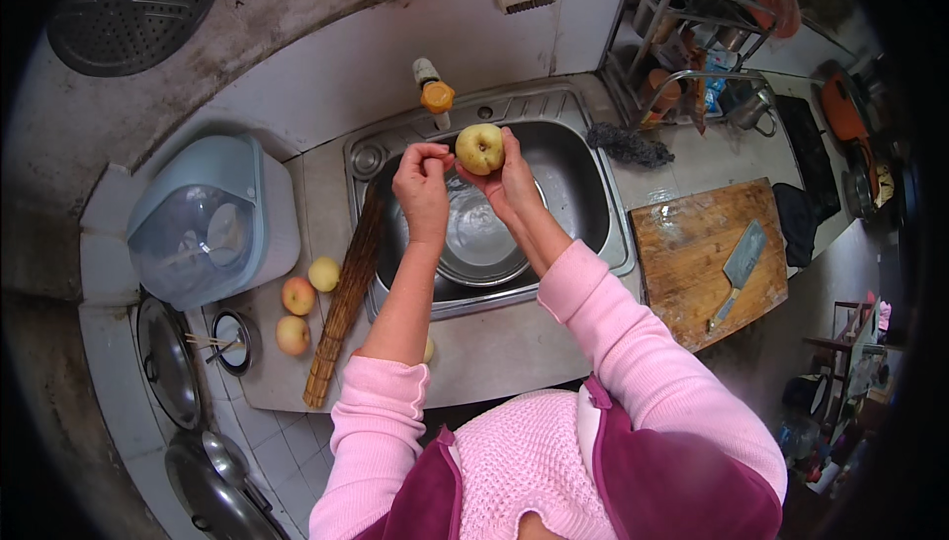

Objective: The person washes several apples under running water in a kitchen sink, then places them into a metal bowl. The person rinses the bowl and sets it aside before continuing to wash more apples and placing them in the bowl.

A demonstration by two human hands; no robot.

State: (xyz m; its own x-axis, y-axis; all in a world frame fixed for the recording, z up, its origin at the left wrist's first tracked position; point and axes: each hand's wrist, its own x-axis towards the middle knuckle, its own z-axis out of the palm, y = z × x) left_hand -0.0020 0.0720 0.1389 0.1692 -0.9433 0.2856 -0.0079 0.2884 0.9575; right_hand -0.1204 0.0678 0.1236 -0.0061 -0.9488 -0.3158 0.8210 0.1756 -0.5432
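Note:
A yellow-green apple (479,150) is held up over the far part of the stainless-steel sink (574,169), its dimpled end facing me. My right hand (513,182) grips it from below and from the right side. Just left of the fruit is my left hand (424,195), its fingers curled in and thumb against them; nothing shows between them. Beneath both hands, a round metal basin (485,243) sits in the sink. The tap with an orange handle (437,96) stands behind the apple. Part of another pale fruit (428,349) shows beside my left forearm.
A bundled-stick brush (342,310) leans on the sink's left rim. Beside it lie a yellow apple (324,274) and two reddish ones (298,296). A lidded plastic box (215,221) stands further left. At right, a cleaver (744,258) rests on a wooden chopping board (667,243).

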